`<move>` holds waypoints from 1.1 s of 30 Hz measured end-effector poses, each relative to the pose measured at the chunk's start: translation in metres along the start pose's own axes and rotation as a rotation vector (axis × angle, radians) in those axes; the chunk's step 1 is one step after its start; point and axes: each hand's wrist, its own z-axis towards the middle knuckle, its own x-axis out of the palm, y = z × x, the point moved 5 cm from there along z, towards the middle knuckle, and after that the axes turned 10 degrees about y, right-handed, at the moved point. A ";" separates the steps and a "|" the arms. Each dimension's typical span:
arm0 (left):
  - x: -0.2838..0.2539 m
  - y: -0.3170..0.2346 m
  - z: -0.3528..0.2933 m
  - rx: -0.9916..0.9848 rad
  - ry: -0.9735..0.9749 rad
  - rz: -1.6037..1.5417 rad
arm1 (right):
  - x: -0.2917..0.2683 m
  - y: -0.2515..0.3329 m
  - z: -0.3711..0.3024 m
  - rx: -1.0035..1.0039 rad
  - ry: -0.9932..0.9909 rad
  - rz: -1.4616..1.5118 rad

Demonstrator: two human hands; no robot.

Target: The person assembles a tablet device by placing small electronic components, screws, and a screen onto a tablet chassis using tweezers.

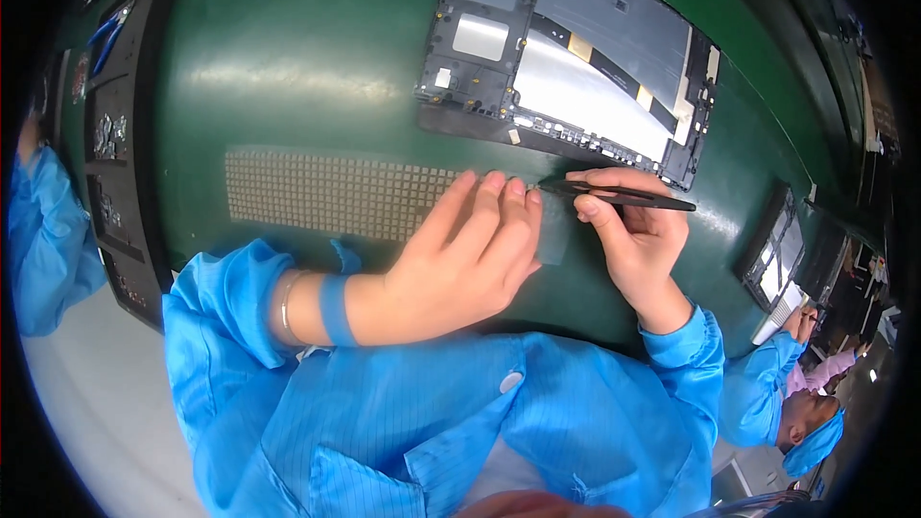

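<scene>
A clear sheet carrying rows of small grey square pads (317, 194) lies flat on the green work surface. Over its right end rests my left hand (470, 249), fingers stretched out and fingertips down on the sheet. A blue band circles that wrist. My right hand (638, 230) grips black tweezers (624, 197) between thumb and fingers. Their tips point left and reach close to my left fingertips, at the sheet's end. Whether the tips pinch a pad is too small to tell. Beyond my hands lies an opened tablet-like device (595, 48) with silver panels and a black frame.
At the left stands a black compartment tray (144, 134) with small parts and blue-handled pliers (107, 38). Another device (775, 249) lies at the right, near a co-worker in blue (763, 388). A blue sleeve (53, 230) of another person shows at far left.
</scene>
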 end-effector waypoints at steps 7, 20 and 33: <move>-0.001 0.001 -0.002 0.006 -0.010 -0.021 | 0.006 0.026 0.001 -0.375 0.108 -0.411; 0.000 0.001 -0.003 0.002 -0.013 -0.055 | -0.012 0.017 0.031 -0.187 -0.057 -0.083; 0.001 0.001 -0.003 -0.001 -0.009 -0.054 | -0.010 0.020 0.013 -0.276 -0.020 -0.141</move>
